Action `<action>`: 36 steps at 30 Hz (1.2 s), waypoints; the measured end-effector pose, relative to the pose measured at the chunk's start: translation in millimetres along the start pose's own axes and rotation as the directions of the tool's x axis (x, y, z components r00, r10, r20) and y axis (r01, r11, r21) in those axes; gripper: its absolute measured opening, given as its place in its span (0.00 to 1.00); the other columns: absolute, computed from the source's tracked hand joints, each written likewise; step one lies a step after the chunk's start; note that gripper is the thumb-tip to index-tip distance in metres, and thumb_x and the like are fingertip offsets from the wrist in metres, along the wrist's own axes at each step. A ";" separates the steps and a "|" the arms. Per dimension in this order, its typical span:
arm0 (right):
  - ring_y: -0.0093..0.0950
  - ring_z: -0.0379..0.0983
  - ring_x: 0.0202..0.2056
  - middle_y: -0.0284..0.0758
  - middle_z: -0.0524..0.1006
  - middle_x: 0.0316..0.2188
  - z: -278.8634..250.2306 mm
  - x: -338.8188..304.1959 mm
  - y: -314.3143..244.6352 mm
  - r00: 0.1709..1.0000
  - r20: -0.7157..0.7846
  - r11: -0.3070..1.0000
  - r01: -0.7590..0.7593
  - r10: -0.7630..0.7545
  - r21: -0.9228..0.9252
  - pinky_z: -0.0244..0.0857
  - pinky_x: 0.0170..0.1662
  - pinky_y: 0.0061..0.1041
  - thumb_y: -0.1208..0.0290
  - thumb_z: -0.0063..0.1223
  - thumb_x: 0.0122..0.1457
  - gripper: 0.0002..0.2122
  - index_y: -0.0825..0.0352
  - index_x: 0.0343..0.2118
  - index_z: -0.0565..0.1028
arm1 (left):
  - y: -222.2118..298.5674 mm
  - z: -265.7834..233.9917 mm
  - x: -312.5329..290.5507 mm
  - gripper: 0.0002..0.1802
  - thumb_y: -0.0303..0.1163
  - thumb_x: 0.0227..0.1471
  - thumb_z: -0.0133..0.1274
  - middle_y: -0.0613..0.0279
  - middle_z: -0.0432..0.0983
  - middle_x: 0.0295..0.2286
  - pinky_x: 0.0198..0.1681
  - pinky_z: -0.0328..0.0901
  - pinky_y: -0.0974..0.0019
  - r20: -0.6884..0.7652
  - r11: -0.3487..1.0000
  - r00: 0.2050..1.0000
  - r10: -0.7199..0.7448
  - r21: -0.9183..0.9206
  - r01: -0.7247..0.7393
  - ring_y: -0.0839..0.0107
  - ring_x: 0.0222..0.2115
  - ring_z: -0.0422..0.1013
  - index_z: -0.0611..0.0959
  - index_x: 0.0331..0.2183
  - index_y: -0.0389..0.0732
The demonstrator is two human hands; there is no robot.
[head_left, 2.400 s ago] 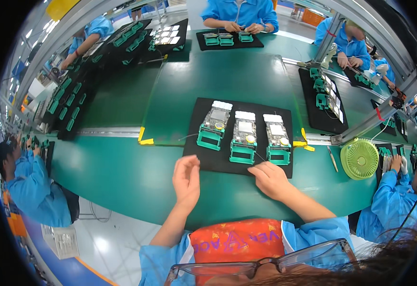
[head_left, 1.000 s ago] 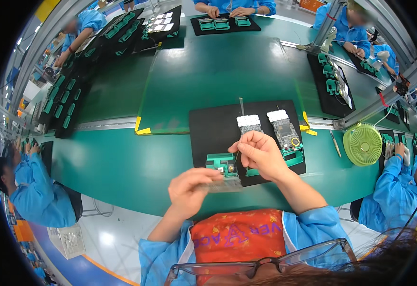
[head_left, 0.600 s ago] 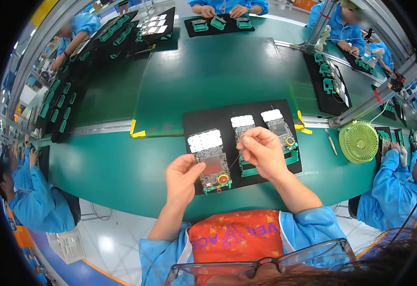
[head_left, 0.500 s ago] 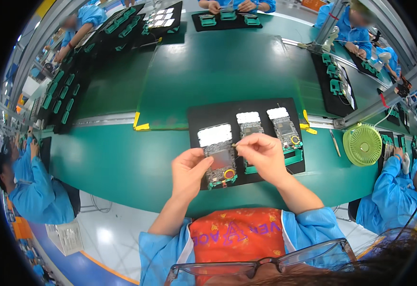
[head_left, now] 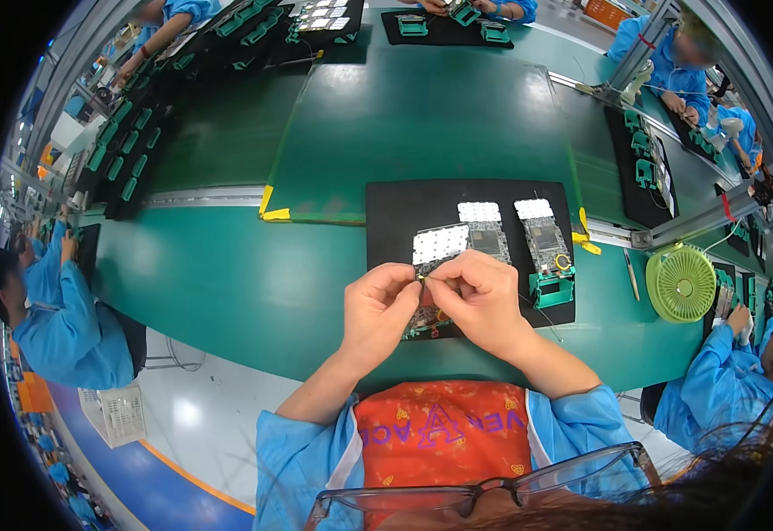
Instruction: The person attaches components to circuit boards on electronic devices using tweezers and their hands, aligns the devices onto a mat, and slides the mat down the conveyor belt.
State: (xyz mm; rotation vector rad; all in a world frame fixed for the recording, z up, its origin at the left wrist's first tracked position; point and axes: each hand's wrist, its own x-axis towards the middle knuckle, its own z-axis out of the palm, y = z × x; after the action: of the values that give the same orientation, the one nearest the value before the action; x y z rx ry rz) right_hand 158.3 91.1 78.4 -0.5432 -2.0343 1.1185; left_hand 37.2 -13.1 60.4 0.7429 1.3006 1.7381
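Observation:
My left hand (head_left: 378,310) and my right hand (head_left: 484,296) meet fingertip to fingertip, both closed in a pinch. A tiny yellowish part (head_left: 421,278) shows between the fingertips, too small to name. Just below them lies a circuit board (head_left: 440,242) with a white dotted panel at its far end; my hands cover much of it. To its right is a second circuit board (head_left: 488,241), partly hidden by my right hand. A third circuit board (head_left: 546,241), with a yellow ring near its front end, meets a green plastic frame (head_left: 553,290). All three are on a black mat (head_left: 395,203).
A green fan (head_left: 680,283) stands right of the mat, with a thin pen-like tool (head_left: 631,274) between them. Yellow tape (head_left: 273,212) marks the workbench (head_left: 210,274). Co-workers sit at both sides and across, with black mats (head_left: 643,190) carrying green frames.
My left hand has left the board's left edge and come up to my right hand. Their fingertips now meet above the board. The view has shifted slightly.

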 end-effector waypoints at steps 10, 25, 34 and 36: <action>0.28 0.71 0.19 0.34 0.74 0.19 -1.5 1.4 1.7 0.991 0.011 0.987 0.134 -0.133 -0.090 0.63 0.22 0.25 0.80 0.60 0.45 0.04 0.66 0.23 0.76 | -1.1 -1.4 -0.1 0.06 0.16 0.53 0.49 0.63 0.78 0.30 0.36 0.68 0.75 0.007 1.000 1.000 -0.003 0.022 0.002 0.81 0.31 0.73 0.78 0.35 0.30; 0.18 0.67 0.17 0.32 0.73 0.20 -8.6 -1.3 -2.7 0.995 0.012 0.995 0.094 -0.094 -0.009 0.58 0.19 0.17 0.83 0.62 0.46 0.05 0.68 0.25 0.77 | -6.2 10.3 -3.7 0.05 0.16 0.46 0.53 0.57 0.75 0.30 0.28 0.68 0.73 -0.028 0.842 0.929 0.368 0.435 -0.320 0.74 0.26 0.72 0.77 0.29 0.32; 0.22 0.69 0.18 0.33 0.74 0.20 -12.7 -4.1 -2.3 0.994 0.019 0.994 0.107 -0.107 0.020 0.60 0.20 0.20 0.80 0.62 0.47 0.03 0.69 0.25 0.77 | -6.7 15.6 -1.5 0.10 0.14 0.40 0.53 0.51 0.75 0.27 0.24 0.66 0.67 0.132 0.512 0.734 0.667 0.634 -0.579 0.62 0.23 0.71 0.75 0.29 0.34; 0.22 0.69 0.18 0.33 0.74 0.20 -13.4 -4.5 -5.1 0.995 0.014 0.995 0.097 -0.098 0.031 0.60 0.19 0.20 0.80 0.62 0.47 0.03 0.69 0.24 0.77 | -6.4 16.6 -1.4 0.10 0.14 0.39 0.52 0.51 0.75 0.27 0.23 0.66 0.66 0.147 0.485 0.715 0.683 0.641 -0.595 0.62 0.22 0.71 0.74 0.29 0.34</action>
State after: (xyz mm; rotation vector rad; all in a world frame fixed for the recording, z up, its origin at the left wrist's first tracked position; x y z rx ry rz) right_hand 171.4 92.6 85.5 -0.4162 -2.0311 1.0966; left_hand 53.4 -5.7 59.1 1.7508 1.9299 1.8896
